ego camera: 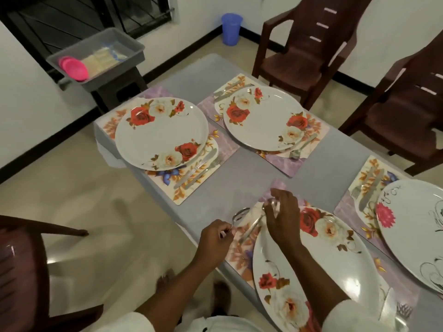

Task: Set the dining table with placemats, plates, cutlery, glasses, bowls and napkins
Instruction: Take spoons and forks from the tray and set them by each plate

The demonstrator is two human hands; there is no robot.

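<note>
Steel, thin and shiny: the spoon in my left hand is pinched by the end of its handle between thumb and fingertips, its bowl raised over the near mat's left edge. I judge it light, stiff and a little slick, so a pinch low on the handle is enough, though it may swivel if I loosen. My right hand curls over a second spoon lying on the mat just left of the near plate; its fingers are bent round the bowl end, but whether they clamp it or only touch I cannot tell. That one is best taken at mid-handle, where it lies flat and will not scrape the plate. The plate looks glossy and breakable, so I would keep the steel off its rim. Around it, three more set places lie on the grey desk, and a tub with pink bowls stands beyond the far corner.
</note>
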